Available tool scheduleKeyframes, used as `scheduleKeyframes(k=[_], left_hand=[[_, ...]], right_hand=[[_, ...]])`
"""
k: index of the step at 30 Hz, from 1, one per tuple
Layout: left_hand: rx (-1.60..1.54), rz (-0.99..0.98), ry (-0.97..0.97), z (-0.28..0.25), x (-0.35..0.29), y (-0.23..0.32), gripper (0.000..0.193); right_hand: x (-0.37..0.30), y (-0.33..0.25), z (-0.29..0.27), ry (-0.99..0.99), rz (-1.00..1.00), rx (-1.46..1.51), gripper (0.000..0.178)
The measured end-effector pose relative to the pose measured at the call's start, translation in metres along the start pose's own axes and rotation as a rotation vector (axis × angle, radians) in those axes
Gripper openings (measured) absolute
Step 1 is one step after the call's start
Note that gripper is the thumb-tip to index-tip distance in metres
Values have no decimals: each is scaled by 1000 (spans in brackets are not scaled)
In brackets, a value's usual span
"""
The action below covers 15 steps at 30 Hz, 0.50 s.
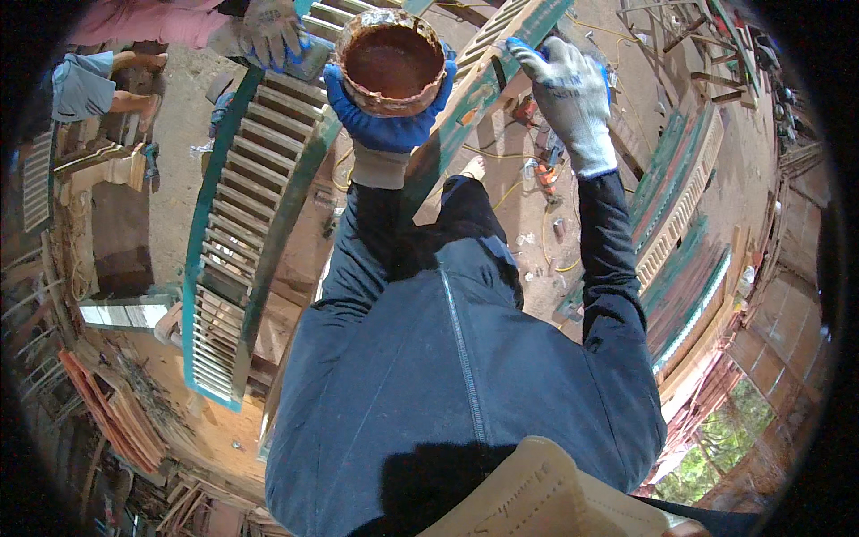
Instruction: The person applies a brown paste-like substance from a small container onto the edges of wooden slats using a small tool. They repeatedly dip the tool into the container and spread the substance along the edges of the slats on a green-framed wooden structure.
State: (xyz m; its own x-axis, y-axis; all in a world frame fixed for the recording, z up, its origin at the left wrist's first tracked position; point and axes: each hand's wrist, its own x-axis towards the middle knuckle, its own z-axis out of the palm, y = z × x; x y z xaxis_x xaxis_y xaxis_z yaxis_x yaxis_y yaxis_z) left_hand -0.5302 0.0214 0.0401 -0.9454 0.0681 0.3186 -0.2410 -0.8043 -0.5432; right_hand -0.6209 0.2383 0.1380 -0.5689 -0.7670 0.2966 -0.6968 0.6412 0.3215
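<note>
My left hand (380, 130), in a blue-and-white work glove, cups a round, rough-rimmed bowl (394, 67) from below. The bowl's inside is coated reddish brown, and I cannot tell how much liquid it holds. My right hand (570, 98), in a white glove with blue fingertips, is closed at the edge of a green wooden slatted panel (488, 76). Its thumb points left over the panel, while the other fingers curl out of sight. Whatever they hold is hidden.
Another slatted panel with green edges (253, 206) stands to the left. A co-worker's gloved hand (271, 34) rests near its far end. Orange power tools (544, 176) and yellow cords lie on the floor. More green panels (676, 197) are stacked at right; a second person's legs (134, 85) show far left.
</note>
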Motion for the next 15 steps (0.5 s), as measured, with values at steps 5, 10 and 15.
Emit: scheduleKeyframes(k=[5, 10, 15], left_hand=[[217, 97, 139, 1, -2, -3, 81], [235, 149, 159, -4, -7, 3, 90], [233, 129, 152, -5, -5, 1, 97]], right_hand=[[19, -7, -9, -110, -213, -51, 34], [20, 1, -17, 100, -45, 179, 30], [20, -7, -23, -106, -80, -137, 30]])
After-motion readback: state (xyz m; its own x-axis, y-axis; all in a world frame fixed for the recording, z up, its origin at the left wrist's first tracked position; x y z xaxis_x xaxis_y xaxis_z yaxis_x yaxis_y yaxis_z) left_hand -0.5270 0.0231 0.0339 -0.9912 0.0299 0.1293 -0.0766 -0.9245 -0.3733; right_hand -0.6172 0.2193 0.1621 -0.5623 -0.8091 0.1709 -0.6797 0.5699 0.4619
